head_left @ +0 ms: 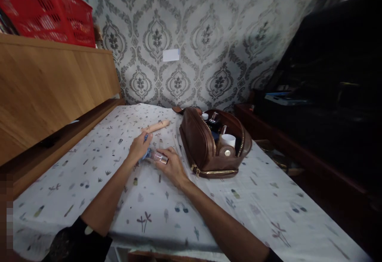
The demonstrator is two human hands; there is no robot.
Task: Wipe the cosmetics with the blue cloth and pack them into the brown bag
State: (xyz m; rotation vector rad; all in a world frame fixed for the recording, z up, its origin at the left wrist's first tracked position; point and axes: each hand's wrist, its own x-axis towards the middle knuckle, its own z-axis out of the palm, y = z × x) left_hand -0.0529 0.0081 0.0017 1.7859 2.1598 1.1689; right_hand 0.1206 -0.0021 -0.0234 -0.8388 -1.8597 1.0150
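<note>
My left hand (139,147) and my right hand (171,165) meet over a small clear bottle with a blue end (155,157), lying low above the patterned white cloth (89,174). Both hands have fingers curled around it, the left at the blue end, the right at the clear end. Just to the right stands an open brown leather toiletry bag (203,150) with a gold zip, holding several small bottles and a white jar (228,139). A pale wooden stick-like object (156,127) lies on the cloth beyond my left hand.
A wooden headboard-like panel (53,83) runs along the left, with a red plastic basket (50,13) on top. Patterned wallpaper (193,35) is behind. Dark furniture (328,95) fills the right side.
</note>
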